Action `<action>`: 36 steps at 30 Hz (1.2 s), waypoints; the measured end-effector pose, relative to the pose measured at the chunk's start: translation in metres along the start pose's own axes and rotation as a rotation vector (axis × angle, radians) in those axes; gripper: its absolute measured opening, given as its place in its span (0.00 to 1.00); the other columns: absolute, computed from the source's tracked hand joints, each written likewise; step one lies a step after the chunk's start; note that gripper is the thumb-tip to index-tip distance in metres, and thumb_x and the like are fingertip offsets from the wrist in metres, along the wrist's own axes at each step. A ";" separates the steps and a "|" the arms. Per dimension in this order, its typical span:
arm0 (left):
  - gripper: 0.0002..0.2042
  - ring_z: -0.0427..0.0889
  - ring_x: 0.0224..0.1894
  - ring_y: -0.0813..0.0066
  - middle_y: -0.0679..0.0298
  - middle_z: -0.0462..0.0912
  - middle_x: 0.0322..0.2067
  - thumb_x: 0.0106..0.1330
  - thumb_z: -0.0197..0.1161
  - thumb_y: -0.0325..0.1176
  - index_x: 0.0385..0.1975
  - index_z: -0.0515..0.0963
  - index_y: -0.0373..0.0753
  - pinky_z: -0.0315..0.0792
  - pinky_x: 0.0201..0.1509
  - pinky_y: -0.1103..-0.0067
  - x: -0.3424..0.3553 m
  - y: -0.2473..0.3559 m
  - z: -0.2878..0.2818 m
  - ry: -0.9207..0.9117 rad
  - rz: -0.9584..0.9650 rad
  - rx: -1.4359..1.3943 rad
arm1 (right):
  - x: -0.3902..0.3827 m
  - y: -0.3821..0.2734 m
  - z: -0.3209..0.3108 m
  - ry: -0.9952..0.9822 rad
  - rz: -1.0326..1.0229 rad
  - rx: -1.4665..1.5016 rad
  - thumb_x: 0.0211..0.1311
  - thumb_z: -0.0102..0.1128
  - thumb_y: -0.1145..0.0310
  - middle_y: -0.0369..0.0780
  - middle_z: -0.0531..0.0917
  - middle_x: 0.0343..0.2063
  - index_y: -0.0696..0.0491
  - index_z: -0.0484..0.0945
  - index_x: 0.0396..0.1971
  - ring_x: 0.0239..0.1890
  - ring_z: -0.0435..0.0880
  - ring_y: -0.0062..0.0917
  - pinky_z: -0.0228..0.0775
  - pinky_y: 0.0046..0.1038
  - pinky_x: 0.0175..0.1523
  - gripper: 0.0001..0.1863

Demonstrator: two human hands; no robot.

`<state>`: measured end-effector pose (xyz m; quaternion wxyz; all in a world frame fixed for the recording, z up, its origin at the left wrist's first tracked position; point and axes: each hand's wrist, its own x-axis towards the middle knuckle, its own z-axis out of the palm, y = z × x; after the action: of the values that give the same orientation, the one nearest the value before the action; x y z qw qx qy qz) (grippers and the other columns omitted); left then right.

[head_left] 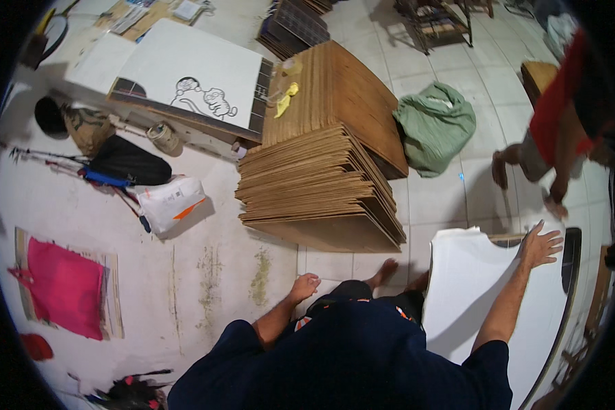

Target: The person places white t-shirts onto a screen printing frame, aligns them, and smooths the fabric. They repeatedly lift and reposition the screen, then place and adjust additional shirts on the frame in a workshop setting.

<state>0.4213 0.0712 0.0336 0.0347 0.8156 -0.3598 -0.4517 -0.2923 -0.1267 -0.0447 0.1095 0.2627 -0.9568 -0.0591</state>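
On my remote feed, the floor [451, 61] reads as pale tiles with thin grout lines, bowed by the lens. To the left I observe a broad white surface [143, 273] marked with greenish-brown stains [261, 273]; I cannot confirm whether it is wall or floor. At the far end I register a dark-framed rack [448, 31], its shelf loaded. Lighting: whitish, with soft shadows
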 end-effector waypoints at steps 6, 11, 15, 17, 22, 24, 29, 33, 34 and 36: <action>0.18 0.80 0.23 0.77 0.61 0.82 0.25 0.65 0.64 0.40 0.48 0.76 0.34 0.74 0.27 0.78 0.015 -0.015 0.017 -0.048 0.262 0.227 | 0.051 -0.026 0.006 0.112 -0.379 0.612 0.70 0.38 0.43 0.52 0.60 0.67 0.51 0.58 0.69 0.70 0.54 0.49 0.43 0.54 0.70 0.35; 0.18 0.84 0.27 0.75 0.59 0.83 0.31 0.65 0.64 0.40 0.48 0.76 0.34 0.75 0.27 0.78 0.029 -0.002 0.011 -0.023 0.224 0.005 | -0.017 0.003 -0.003 0.298 -0.164 0.514 0.70 0.40 0.42 0.52 0.60 0.67 0.55 0.57 0.68 0.71 0.54 0.48 0.45 0.52 0.70 0.38; 0.17 0.85 0.26 0.70 0.55 0.85 0.31 0.63 0.64 0.39 0.45 0.78 0.33 0.78 0.35 0.76 0.035 -0.001 0.001 0.043 0.238 -0.063 | -0.154 0.024 -0.028 0.133 0.020 0.180 0.70 0.35 0.39 0.53 0.54 0.69 0.61 0.51 0.69 0.72 0.50 0.47 0.42 0.50 0.71 0.42; 0.17 0.85 0.26 0.71 0.54 0.85 0.31 0.63 0.64 0.39 0.45 0.78 0.33 0.78 0.35 0.76 0.047 -0.011 -0.003 0.021 0.209 -0.119 | -0.213 0.025 -0.041 -0.040 -0.013 0.133 0.70 0.34 0.40 0.53 0.50 0.70 0.60 0.49 0.70 0.73 0.46 0.47 0.40 0.53 0.71 0.42; 0.17 0.84 0.28 0.72 0.59 0.84 0.31 0.63 0.65 0.39 0.47 0.78 0.35 0.77 0.27 0.78 0.109 -0.049 -0.028 -0.055 0.192 -0.024 | -0.234 0.006 -0.056 -0.133 -0.246 0.228 0.71 0.37 0.43 0.54 0.51 0.70 0.57 0.52 0.70 0.73 0.46 0.49 0.41 0.51 0.71 0.39; 0.11 0.84 0.28 0.73 0.59 0.84 0.31 0.63 0.59 0.30 0.43 0.78 0.34 0.76 0.24 0.78 0.129 -0.054 -0.051 -0.106 0.190 -0.133 | -0.207 -0.007 -0.061 -0.231 -0.404 0.394 0.72 0.40 0.46 0.56 0.54 0.69 0.58 0.52 0.69 0.71 0.49 0.51 0.46 0.49 0.70 0.37; 0.11 0.84 0.26 0.74 0.58 0.84 0.25 0.57 0.48 0.19 0.31 0.79 0.32 0.75 0.22 0.78 0.165 -0.006 -0.153 -0.302 0.298 -0.262 | -0.200 -0.043 -0.076 -0.346 -0.261 1.131 0.71 0.47 0.52 0.52 0.73 0.58 0.60 0.63 0.64 0.60 0.72 0.42 0.63 0.35 0.63 0.31; 0.11 0.84 0.31 0.73 0.61 0.84 0.26 0.62 0.48 0.22 0.30 0.81 0.34 0.77 0.36 0.77 0.190 0.079 -0.300 0.177 0.786 -0.372 | -0.288 -0.070 -0.086 -0.539 -0.069 1.422 0.71 0.50 0.58 0.42 0.84 0.38 0.57 0.74 0.54 0.36 0.84 0.26 0.75 0.28 0.40 0.21; 0.10 0.83 0.37 0.72 0.60 0.84 0.31 0.63 0.51 0.23 0.36 0.80 0.34 0.76 0.45 0.76 0.198 0.105 -0.347 0.369 0.872 -0.512 | -0.315 -0.071 -0.087 -0.570 -0.077 1.462 0.71 0.52 0.59 0.40 0.84 0.35 0.57 0.75 0.53 0.33 0.83 0.25 0.75 0.28 0.36 0.19; 0.11 0.80 0.37 0.70 0.60 0.82 0.33 0.64 0.60 0.35 0.41 0.75 0.35 0.74 0.43 0.72 0.214 0.160 -0.467 0.695 1.047 -0.533 | -0.367 -0.072 -0.086 -0.477 -0.221 1.364 0.70 0.53 0.64 0.39 0.84 0.31 0.58 0.78 0.47 0.30 0.82 0.22 0.73 0.23 0.33 0.15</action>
<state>0.7589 -0.3046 0.2176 0.5619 0.5955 -0.5512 -0.1606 0.0714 -0.0041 -0.0390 -0.2965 0.3473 -0.7467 0.4837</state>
